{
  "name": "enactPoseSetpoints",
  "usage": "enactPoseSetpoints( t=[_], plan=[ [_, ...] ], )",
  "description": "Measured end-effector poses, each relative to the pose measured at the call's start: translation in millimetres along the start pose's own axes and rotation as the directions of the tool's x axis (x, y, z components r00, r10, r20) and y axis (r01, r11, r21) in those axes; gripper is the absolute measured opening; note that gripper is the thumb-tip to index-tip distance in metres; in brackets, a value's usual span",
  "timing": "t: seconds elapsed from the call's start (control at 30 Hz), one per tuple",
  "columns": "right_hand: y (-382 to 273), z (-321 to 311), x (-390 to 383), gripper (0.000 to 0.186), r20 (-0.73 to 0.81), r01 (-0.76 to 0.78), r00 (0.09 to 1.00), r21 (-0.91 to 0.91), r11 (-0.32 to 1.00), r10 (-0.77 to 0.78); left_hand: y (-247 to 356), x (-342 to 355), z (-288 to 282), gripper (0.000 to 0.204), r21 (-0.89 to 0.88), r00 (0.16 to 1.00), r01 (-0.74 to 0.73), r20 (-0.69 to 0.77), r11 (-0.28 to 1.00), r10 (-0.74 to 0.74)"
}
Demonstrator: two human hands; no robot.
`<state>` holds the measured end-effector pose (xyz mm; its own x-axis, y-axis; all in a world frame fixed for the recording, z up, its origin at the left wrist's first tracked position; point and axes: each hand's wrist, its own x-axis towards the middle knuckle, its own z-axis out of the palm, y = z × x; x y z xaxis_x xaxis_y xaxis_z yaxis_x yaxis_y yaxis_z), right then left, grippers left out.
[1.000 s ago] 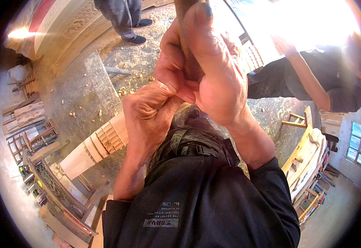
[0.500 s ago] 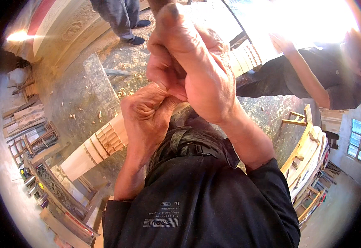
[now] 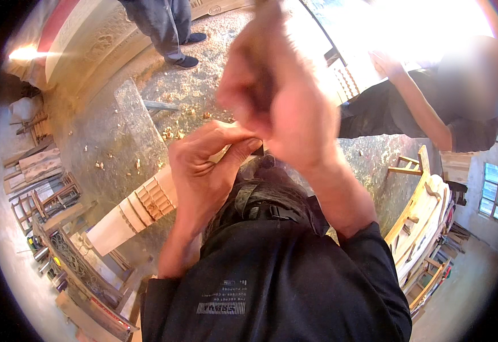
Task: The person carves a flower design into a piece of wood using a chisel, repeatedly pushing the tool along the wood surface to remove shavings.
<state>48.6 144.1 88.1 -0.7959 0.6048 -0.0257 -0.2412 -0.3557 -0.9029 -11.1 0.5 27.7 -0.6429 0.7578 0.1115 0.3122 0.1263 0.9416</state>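
My right hand (image 3: 297, 111), blurred by motion, is wrapped round a brown wooden shaft (image 3: 266, 8) that rises toward the top edge; much of the shaft is hidden by the fingers. Just below and left, my left hand (image 3: 198, 162) is closed, thumb and forefinger pinched at a small dark piece (image 3: 258, 149) by the base of the right hand; what it is I cannot make out. Beneath both hands, a long pale carved timber (image 3: 146, 199) with rows of ridges runs diagonally from lower left to upper right, its middle hidden.
A person's legs (image 3: 166, 40) stand beside a large carved panel (image 3: 101, 43) at upper left. A co-worker (image 3: 408, 108) is close at right, one arm raised. Wood shavings (image 3: 172, 134) lie on the floor. A wooden bench (image 3: 408, 222) stands lower right; frames and tools (image 3: 61, 256) line the left.
My right hand has shifted slightly right since half a second ago and is now blurred. My left fingers have lifted and straightened somewhat into a pinch, showing the small dark piece.
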Motion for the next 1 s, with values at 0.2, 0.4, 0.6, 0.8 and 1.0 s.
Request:
enactPoseSetpoints(
  t=[0.2, 0.4, 0.6, 0.8, 1.0],
  plan=[
    [-41, -13, -4, 0.060, -0.089, -0.051, 0.994, 0.043, 0.998, 0.055, -7, -3, 5, 0.009, -0.171, 0.979, -0.061, -0.202, 0.983, 0.026],
    [-29, -31, -24, 0.061, -0.080, 0.138, 0.986, -0.133, 0.981, -0.150, -12, -13, 3, 0.018, 0.009, 0.936, -0.176, -0.309, 0.984, 0.170],
    [-14, -55, -67, 0.059, -0.009, 0.482, 0.873, -0.149, 0.864, -0.489, -15, -37, -17, 0.029, 0.428, 0.743, -0.656, 0.223, 0.621, 0.631],
    [14, -45, -98, 0.065, -0.029, 0.675, 0.729, -0.133, 0.725, -0.684, -14, -20, -3, 0.051, 0.373, 0.619, -0.781, 0.353, 0.501, 0.702],
    [22, -71, -107, 0.060, 0.169, 0.635, 0.745, -0.476, 0.609, -0.645, -24, -22, 4, 0.041, 0.429, 0.603, -0.783, 0.349, 0.450, 0.717]
  ],
)
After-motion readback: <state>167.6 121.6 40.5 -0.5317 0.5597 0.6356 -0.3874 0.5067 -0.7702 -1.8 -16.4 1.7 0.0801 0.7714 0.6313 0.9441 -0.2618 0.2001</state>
